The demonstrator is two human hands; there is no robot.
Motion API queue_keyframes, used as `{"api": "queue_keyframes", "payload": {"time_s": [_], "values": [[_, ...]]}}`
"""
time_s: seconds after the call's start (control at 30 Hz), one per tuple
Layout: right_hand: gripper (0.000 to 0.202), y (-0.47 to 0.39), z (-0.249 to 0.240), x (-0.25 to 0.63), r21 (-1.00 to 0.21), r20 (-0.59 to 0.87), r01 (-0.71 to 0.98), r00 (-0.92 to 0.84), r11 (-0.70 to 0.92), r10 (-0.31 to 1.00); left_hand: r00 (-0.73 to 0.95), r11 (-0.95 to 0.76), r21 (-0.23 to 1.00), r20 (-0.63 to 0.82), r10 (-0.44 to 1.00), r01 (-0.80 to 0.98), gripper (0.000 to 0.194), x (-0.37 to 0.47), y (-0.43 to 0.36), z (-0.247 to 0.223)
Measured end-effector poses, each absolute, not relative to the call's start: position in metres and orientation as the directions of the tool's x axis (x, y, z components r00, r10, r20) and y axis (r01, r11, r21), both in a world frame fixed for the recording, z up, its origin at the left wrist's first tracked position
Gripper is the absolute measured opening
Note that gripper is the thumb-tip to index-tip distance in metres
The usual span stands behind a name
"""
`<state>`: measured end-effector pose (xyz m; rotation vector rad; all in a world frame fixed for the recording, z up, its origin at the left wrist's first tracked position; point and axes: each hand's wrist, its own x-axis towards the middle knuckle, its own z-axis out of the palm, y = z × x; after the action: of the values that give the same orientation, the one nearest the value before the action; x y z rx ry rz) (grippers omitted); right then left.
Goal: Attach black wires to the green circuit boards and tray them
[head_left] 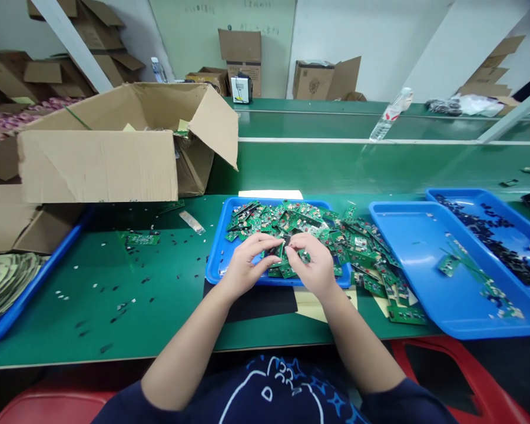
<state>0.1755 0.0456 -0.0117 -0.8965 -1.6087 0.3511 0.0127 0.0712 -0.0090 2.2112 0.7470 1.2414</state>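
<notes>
Above a blue tray [210,272] heaped with small green circuit boards [304,221], my two hands meet fingertip to fingertip. My left hand [249,265] is closed, thumb and fingers pinching a small circuit board [279,249] that is mostly covered by the fingers. On its upper right sits a small black part [287,240], with the thumb and fingers of my right hand [312,264] closed on it. Whether the black part is still joined to the board cannot be made out.
More boards [371,253] spill right of the tray. An overlapping blue tray [417,253] holds a few pieces; another tray [457,194] holds black parts. Left stand a large cardboard box [99,168] and scattered bits [115,288]. A plastic bottle [388,118] stands behind.
</notes>
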Motion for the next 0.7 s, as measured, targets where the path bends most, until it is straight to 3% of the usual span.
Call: {"api": "queue_keyframes", "payload": {"time_s": [0.1,0.17,0.27,0.33,0.47,0.7], "values": [[0.014,0.0467,-0.0099,0.1818,-0.569,0.755,0.373,-0.117,0.733,0.645,0.422,-0.735,0.631,0.613,0.669,0.249,0.022,0.0121,0.0717,-0.0090],[0.018,0.0467,-0.0095,0.1855,-0.637,0.699,0.320,-0.143,0.701,0.700,0.385,-0.737,0.610,0.630,0.674,0.291,0.023,0.0110,0.0722,-0.0091],[0.020,0.0465,-0.0109,0.1874,-0.867,0.483,0.096,-0.073,0.488,0.873,0.333,-0.766,0.532,0.694,0.639,0.361,0.026,0.0091,0.0729,-0.0098],[0.019,0.0469,-0.0127,0.1861,-0.957,0.282,-0.088,-0.067,0.276,0.957,0.346,-0.809,0.442,0.744,0.571,0.387,0.028,0.0085,0.0735,-0.0108],[0.030,0.0482,-0.0127,0.1814,-0.971,0.034,-0.238,-0.203,-0.016,0.979,0.403,-0.864,0.296,0.791,0.461,0.408,0.030,0.0087,0.0749,-0.0136],[0.029,0.0470,-0.0064,0.1783,-0.937,-0.097,-0.304,-0.242,-0.170,0.965,0.403,-0.860,0.263,0.798,0.449,0.436,0.031,0.0084,0.0755,-0.0143]]}}
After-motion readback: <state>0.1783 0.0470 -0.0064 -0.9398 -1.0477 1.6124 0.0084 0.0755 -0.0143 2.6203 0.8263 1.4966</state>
